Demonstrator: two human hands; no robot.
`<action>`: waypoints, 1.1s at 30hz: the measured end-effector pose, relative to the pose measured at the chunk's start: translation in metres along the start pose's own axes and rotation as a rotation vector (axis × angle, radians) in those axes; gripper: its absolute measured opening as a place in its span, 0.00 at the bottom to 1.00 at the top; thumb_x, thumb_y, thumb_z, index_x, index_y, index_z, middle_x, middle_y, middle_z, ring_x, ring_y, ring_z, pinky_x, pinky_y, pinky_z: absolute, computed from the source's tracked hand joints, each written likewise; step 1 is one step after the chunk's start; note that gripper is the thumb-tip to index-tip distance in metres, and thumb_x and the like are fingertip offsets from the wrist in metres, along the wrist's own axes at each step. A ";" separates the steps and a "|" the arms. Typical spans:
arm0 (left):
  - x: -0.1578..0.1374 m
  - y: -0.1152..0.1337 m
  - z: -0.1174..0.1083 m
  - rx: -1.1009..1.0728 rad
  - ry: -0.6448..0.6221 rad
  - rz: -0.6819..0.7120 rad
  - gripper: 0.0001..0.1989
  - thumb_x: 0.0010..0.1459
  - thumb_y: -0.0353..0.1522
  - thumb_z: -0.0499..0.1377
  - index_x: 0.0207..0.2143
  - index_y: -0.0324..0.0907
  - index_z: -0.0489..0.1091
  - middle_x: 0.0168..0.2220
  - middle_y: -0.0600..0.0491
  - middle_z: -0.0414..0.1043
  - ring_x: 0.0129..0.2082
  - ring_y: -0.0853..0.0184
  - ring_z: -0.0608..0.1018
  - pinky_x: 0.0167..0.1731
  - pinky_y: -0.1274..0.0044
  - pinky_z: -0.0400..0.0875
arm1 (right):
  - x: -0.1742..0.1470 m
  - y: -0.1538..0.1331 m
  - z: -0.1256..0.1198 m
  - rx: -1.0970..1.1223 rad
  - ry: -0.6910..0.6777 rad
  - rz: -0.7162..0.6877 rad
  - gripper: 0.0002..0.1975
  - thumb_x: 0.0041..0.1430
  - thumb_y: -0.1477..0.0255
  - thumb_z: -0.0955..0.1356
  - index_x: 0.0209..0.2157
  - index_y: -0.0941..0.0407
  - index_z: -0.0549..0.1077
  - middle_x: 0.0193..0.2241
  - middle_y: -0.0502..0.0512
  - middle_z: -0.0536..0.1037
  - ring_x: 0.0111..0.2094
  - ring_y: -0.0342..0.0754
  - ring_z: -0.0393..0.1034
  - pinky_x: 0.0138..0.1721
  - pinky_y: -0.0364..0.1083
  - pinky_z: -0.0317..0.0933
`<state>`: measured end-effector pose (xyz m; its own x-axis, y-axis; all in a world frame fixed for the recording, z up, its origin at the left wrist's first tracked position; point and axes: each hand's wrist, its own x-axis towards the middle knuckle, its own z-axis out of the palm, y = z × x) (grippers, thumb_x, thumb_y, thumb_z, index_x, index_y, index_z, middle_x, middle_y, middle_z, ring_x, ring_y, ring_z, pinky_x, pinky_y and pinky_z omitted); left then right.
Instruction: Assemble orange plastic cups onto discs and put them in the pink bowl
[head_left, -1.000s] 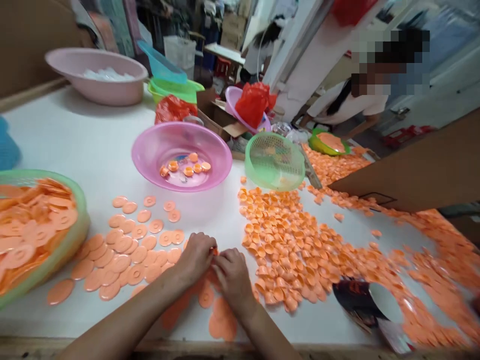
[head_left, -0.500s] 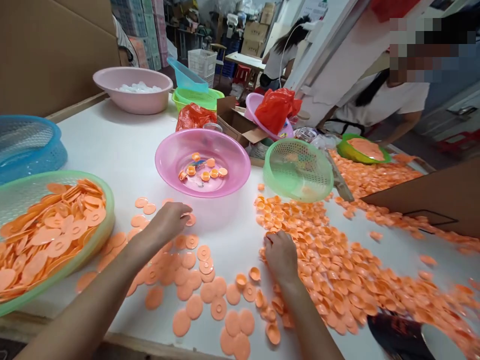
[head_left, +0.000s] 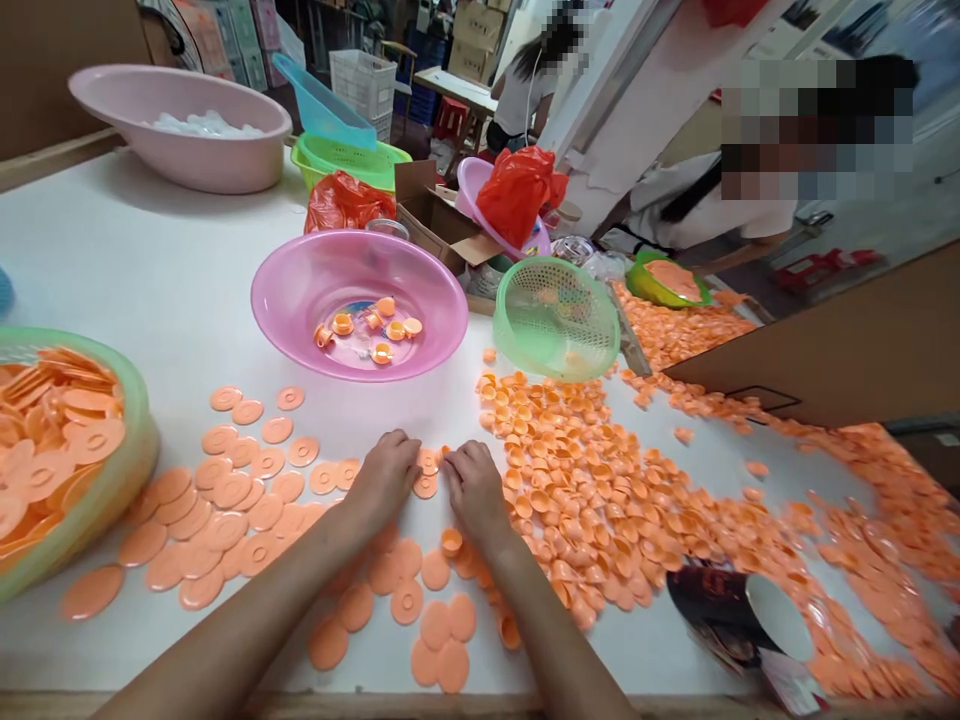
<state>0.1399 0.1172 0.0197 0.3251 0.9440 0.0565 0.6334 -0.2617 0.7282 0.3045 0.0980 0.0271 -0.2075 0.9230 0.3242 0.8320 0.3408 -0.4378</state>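
Observation:
My left hand (head_left: 388,478) is closed, its fingertips at the edge of a flat round orange disc (head_left: 427,461). Another orange disc (head_left: 425,487) lies just below that one. Facing it, my right hand (head_left: 474,488) has its fingers pinched together, with a bit of a small orange cup (head_left: 445,452) showing at the tips. The two hands are close together over the white table, not touching. Many loose orange discs (head_left: 232,490) lie left of my left hand. Beside my right hand spreads a heap of small orange cups (head_left: 585,480).
A pink basin (head_left: 300,345) holding several capped orange pieces stands ahead. Right of it is a green sieve basket (head_left: 510,335). A green basket (head_left: 142,420) full of discs is at left. A dark wrapper (head_left: 705,600) lies at right. Another person (head_left: 757,220) works behind a cardboard panel (head_left: 847,330).
Both hands have come together: my left hand moved right from the discs, my right hand moved left away from the cup heap. The view has shifted to the right.

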 end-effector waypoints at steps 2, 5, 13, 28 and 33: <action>0.003 -0.006 0.001 -0.015 0.004 -0.027 0.09 0.56 0.24 0.53 0.25 0.40 0.69 0.31 0.53 0.64 0.32 0.68 0.69 0.34 0.76 0.63 | 0.001 -0.002 0.004 -0.039 -0.017 -0.024 0.10 0.63 0.80 0.62 0.30 0.55 0.70 0.28 0.53 0.66 0.34 0.49 0.59 0.35 0.47 0.56; 0.007 -0.011 0.003 -0.021 0.002 -0.036 0.11 0.55 0.24 0.54 0.21 0.40 0.68 0.29 0.54 0.62 0.29 0.70 0.68 0.32 0.78 0.61 | 0.002 -0.007 0.009 -0.124 -0.051 -0.069 0.11 0.62 0.80 0.63 0.26 0.55 0.68 0.27 0.53 0.66 0.32 0.49 0.57 0.34 0.47 0.54; 0.018 -0.005 -0.001 0.051 0.006 -0.124 0.07 0.58 0.29 0.56 0.30 0.44 0.74 0.32 0.54 0.69 0.33 0.68 0.72 0.33 0.77 0.61 | 0.017 0.002 0.005 -0.108 0.066 -0.030 0.11 0.64 0.78 0.61 0.32 0.55 0.72 0.29 0.55 0.68 0.34 0.51 0.59 0.36 0.48 0.55; -0.004 0.003 -0.004 0.079 -0.042 -0.051 0.12 0.53 0.27 0.60 0.41 0.44 0.70 0.34 0.52 0.67 0.36 0.63 0.69 0.37 0.72 0.64 | 0.016 0.004 0.012 -0.094 -0.017 -0.040 0.11 0.63 0.81 0.62 0.30 0.55 0.72 0.29 0.54 0.68 0.34 0.50 0.59 0.35 0.48 0.55; 0.007 0.003 -0.002 0.029 -0.013 -0.113 0.10 0.60 0.28 0.52 0.34 0.44 0.73 0.34 0.53 0.68 0.32 0.68 0.72 0.32 0.76 0.62 | 0.015 0.006 0.012 -0.025 -0.008 -0.047 0.12 0.63 0.81 0.60 0.31 0.55 0.72 0.29 0.54 0.68 0.34 0.50 0.59 0.35 0.48 0.56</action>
<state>0.1432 0.1232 0.0237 0.2589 0.9653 -0.0338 0.6865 -0.1593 0.7095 0.3000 0.1155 0.0192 -0.2503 0.9077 0.3369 0.8337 0.3790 -0.4016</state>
